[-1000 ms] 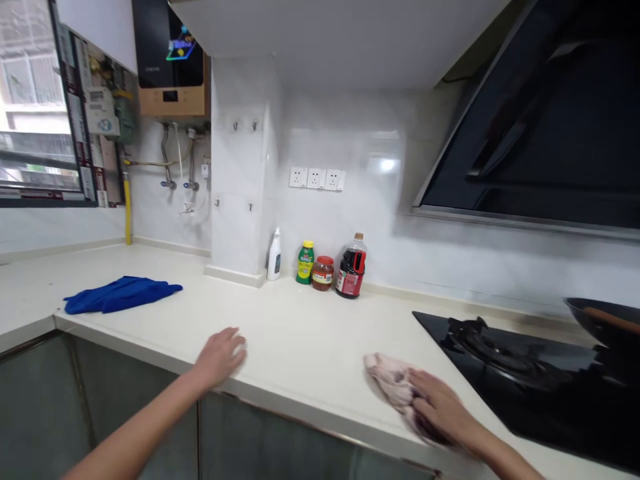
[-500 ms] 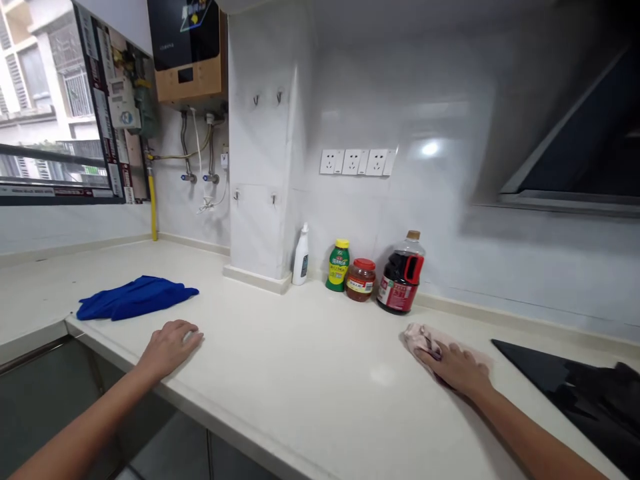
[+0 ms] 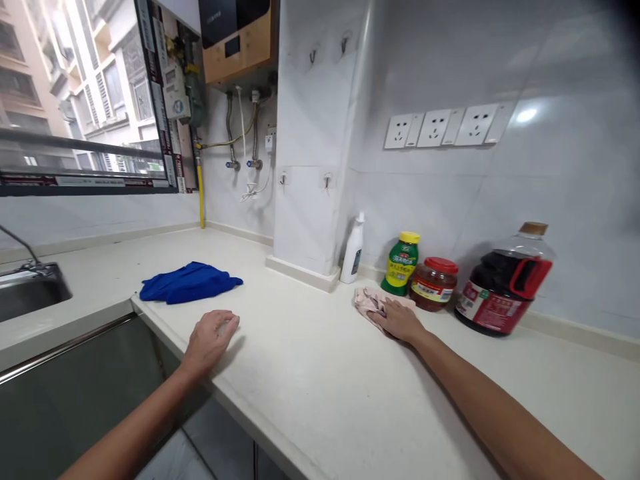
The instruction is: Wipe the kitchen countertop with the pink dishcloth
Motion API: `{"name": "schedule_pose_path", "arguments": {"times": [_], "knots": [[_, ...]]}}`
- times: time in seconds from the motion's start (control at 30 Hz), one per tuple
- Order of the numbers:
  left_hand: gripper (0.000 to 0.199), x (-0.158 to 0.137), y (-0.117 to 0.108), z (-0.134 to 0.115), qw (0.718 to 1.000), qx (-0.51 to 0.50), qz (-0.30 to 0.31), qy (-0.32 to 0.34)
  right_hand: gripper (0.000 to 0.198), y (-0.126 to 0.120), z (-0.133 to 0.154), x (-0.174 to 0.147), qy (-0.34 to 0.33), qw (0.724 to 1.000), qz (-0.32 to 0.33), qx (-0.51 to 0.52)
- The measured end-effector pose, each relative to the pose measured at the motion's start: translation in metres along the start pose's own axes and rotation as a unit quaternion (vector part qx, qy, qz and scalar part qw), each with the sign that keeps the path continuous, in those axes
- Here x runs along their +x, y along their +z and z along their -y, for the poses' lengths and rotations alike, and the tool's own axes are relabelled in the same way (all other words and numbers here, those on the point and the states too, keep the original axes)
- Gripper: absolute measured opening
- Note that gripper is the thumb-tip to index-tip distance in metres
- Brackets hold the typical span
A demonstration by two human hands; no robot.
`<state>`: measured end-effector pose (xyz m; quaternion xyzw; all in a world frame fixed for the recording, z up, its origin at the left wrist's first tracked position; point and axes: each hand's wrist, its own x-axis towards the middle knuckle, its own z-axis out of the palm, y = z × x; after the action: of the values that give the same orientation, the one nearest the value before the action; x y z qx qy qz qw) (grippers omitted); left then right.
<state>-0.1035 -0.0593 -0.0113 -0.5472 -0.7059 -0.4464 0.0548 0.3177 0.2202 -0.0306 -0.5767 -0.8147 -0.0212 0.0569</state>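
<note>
My right hand [image 3: 399, 319] lies on a crumpled pale pink cloth [image 3: 369, 303] and presses it against the white countertop [image 3: 320, 373]. Its fingers bend over the cloth, just in front of a green bottle with a yellow cap [image 3: 400, 265] and a red-lidded jar [image 3: 433, 285]. Near the front edge of the counter, my left hand [image 3: 209, 340] holds nothing; its fingers are loosely bent, with the thumb apart. Behind that hand a blue cloth [image 3: 187, 283] lies in a heap on the counter.
A white bottle [image 3: 353, 252] stands beside the tiled pillar [image 3: 313, 213]. Farther right is a large jug of dark liquid [image 3: 500, 283] with a red handle. A sink [image 3: 33, 293] is at the far left. Wall sockets [image 3: 437, 128] sit above the bottles.
The view has turned left, bringing the sink in and taking the black hob out. My right hand has slid the pink cloth leftward, from beyond the jug to in front of the green bottle.
</note>
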Motion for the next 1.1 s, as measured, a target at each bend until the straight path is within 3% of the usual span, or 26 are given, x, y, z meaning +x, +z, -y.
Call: {"name": "schedule_pose_path", "arguments": {"times": [0.1, 0.23, 0.43, 0.57, 0.77, 0.97, 1.1], "knots": [[0.043, -0.001, 0.001, 0.003, 0.999, -0.023, -0.025, -0.013, 0.083, -0.002, 0.045, 0.009, -0.043, 0.999, -0.001, 0.012], [0.041, -0.001, 0.003, 0.005, 0.999, -0.032, -0.032, -0.012, 0.083, 0.001, 0.094, -0.010, -0.118, 0.993, -0.003, 0.023], [0.038, -0.003, 0.005, 0.004, 0.999, -0.035, 0.005, -0.001, 0.080, -0.004, 0.125, -0.045, -0.256, 0.965, 0.003, 0.050], [0.036, -0.007, 0.006, 0.005, 0.999, -0.044, -0.003, 0.021, 0.077, -0.012, 0.141, -0.023, -0.220, 0.975, 0.002, 0.017], [0.033, -0.010, 0.009, 0.010, 0.993, -0.065, -0.083, 0.047, 0.082, -0.010, 0.194, 0.021, -0.160, 0.987, -0.005, -0.017], [0.033, -0.010, 0.008, 0.013, 0.982, -0.112, -0.149, 0.025, 0.083, -0.013, 0.233, 0.029, -0.134, 0.991, 0.004, -0.024], [0.036, -0.010, 0.008, 0.015, 0.976, -0.138, -0.169, -0.001, 0.074, -0.017, 0.267, 0.024, -0.170, 0.985, 0.013, 0.001]]}}
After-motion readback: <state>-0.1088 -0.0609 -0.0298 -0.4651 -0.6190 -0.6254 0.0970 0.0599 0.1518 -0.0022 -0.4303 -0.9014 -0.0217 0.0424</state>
